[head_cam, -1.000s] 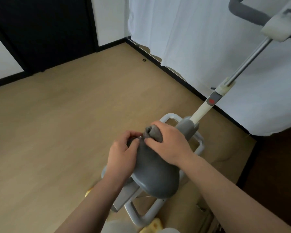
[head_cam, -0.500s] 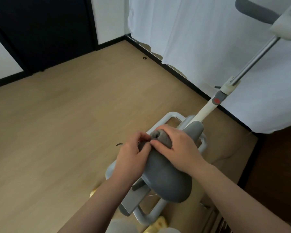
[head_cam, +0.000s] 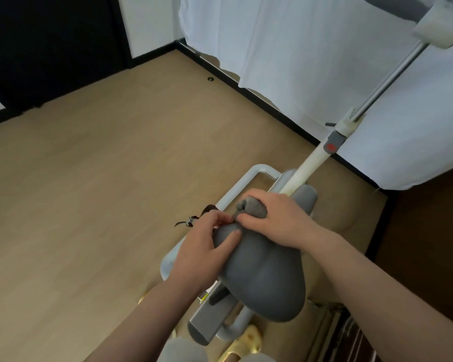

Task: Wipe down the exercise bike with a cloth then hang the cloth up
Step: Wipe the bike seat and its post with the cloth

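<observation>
Head view looks down on my right hand (head_cam: 277, 220), which is closed around a bunched grey cloth (head_cam: 251, 207) pressed against the nose of the grey saddle (head_cam: 262, 270). My left hand (head_cam: 204, 246) grips the saddle's left side, thumb on top. Beyond them the exercise bike (head_cam: 311, 163) rises on its pale post toward the white curtain (head_cam: 298, 61), standing on the wooden floor (head_cam: 89, 178).

Both forearms are bare from wrist to frame edge; no sleeve, watch or ring is visible on the left hand (head_cam: 203, 246) or the right hand (head_cam: 277, 218). Fingernails are short and unpainted. Yellow slippers (head_cam: 242, 344) appear at the bottom centre of the frame.
</observation>
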Demonstrator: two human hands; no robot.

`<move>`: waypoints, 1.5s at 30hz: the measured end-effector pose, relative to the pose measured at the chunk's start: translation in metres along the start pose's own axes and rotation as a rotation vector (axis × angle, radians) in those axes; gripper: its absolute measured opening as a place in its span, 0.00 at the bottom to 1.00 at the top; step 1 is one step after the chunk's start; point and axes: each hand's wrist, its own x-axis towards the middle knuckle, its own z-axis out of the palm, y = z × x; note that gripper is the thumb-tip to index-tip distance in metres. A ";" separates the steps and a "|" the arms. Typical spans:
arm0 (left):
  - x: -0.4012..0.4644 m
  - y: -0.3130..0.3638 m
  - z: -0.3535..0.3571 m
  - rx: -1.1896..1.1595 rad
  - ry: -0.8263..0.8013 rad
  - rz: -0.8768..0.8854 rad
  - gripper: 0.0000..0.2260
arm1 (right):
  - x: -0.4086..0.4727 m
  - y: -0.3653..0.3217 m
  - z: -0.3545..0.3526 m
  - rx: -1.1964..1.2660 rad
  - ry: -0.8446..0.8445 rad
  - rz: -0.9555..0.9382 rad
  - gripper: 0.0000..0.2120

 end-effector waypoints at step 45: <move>0.064 0.049 0.028 0.210 -0.325 0.127 0.04 | -0.003 0.050 -0.019 0.094 0.458 0.127 0.10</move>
